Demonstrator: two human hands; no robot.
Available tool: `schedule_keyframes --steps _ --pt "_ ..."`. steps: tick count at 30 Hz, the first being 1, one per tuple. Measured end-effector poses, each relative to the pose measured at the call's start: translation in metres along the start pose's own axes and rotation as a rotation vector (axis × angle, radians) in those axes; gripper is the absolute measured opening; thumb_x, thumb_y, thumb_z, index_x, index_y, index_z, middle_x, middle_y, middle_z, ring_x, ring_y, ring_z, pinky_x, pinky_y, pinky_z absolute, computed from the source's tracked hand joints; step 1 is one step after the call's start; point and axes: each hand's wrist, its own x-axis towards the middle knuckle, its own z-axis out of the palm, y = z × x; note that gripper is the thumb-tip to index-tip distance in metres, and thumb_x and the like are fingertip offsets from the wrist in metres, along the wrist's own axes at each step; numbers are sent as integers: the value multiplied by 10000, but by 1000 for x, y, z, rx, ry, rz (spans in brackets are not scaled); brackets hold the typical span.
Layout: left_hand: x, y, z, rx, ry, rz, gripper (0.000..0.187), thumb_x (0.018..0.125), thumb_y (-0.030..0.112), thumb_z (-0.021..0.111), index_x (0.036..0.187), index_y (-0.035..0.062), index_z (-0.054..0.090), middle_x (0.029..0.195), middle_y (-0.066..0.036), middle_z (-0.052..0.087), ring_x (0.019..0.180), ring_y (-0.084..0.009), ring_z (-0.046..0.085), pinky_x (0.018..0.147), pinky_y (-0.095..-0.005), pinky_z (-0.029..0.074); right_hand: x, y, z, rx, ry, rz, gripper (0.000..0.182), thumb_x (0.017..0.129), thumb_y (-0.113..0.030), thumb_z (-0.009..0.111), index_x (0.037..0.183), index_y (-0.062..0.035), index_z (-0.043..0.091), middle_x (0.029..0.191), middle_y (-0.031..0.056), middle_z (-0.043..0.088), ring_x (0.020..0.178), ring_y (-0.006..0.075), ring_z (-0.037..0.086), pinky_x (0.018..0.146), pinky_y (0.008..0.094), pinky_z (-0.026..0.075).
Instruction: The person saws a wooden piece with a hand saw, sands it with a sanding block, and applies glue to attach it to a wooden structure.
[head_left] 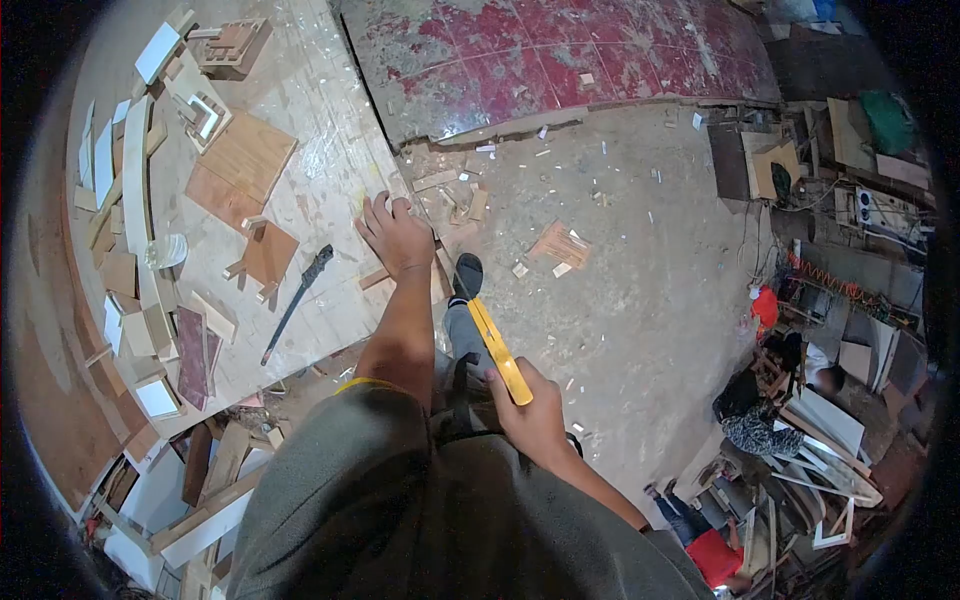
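My left hand (397,235) lies on the edge of the wooden worktable (330,190), fingers spread and pressing down. A narrow wood strip (374,279) shows beside its wrist; how much of it lies beneath the palm is hidden. My right hand (535,412) is closed around a yellow tool (498,350) that looks like a hand saw seen nearly edge-on. Its far end points at the table edge near my left hand; the blade is hard to make out. To the left, a dark long-bladed tool (298,300) rests on the table.
Wood panels (243,165) and a curved strip (138,190) lie on the table's left. Offcuts (560,246) litter the floor. A red-topped platform (560,50) stands ahead. Two people, one with a red shirt (715,553), are at the right among wood piles.
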Motion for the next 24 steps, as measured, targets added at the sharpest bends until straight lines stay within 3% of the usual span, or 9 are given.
schedule_keyframes --steps 3,5,14,19,24 --pt "0 -1 3 3 5 4 229 788 112 604 1017 124 608 1340 -117 475 1380 -359 335 1150 -597 196 0 -3 2 27 -5 43 220 932 -162 665 826 7 573 620 159 560 539 243 556 540 355 428" --pt "0 -2 5 3 5 11 232 784 107 610 1015 122 608 1339 -118 474 1376 -364 337 1150 -597 196 0 -2 9 -3 35 77 267 906 -265 693 826 -30 596 659 218 595 599 425 580 573 477 448" --pt "1 -1 1 20 -2 35 199 780 142 667 974 137 621 1320 -118 474 1361 -376 345 1148 -596 201 -1 2 5 -44 17 28 239 893 -224 706 802 -33 594 647 181 584 556 379 550 546 440 435" --pt "1 -5 7 -38 50 71 110 807 111 596 913 128 622 1301 -121 516 1368 -389 342 1154 -624 176 -2 15 12 -55 36 -15 210 883 -170 714 785 -32 590 633 160 575 527 349 532 536 411 425" --pt "1 -5 6 -34 32 76 98 798 108 609 895 111 613 1296 -133 511 1361 -405 344 1150 -628 184 -5 16 5 -16 61 -1 178 878 -148 716 798 -36 604 632 156 582 509 336 527 530 401 422"
